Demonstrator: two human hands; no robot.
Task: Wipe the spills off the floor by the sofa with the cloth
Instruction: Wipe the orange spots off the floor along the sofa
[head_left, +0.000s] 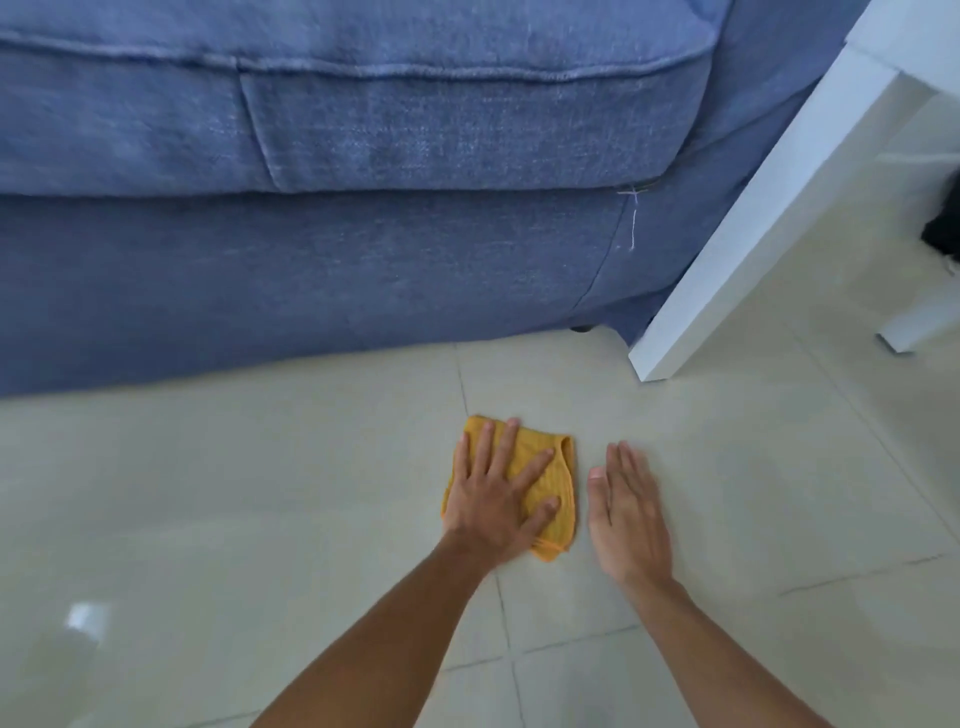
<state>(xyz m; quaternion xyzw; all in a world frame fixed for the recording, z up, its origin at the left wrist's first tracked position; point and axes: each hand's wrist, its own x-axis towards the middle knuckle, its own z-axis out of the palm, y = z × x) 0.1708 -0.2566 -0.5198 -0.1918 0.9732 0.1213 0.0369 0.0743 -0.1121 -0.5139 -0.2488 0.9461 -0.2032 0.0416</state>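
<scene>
A folded yellow cloth (558, 499) lies flat on the pale tiled floor (260, 493) a short way in front of the blue sofa (337, 234). My left hand (496, 493) presses down on the cloth with fingers spread, covering most of its left part. My right hand (626, 509) hovers just right of the cloth, palm turned inward, fingers straight and together, holding nothing; it looks blurred. No spill stands out clearly on the tiles around the cloth.
A white table leg (753, 218) slants down to the floor at the sofa's right end. A second white leg (919, 322) stands further right. A dark object (943, 223) sits at the right edge. Grout lines cross the tiles.
</scene>
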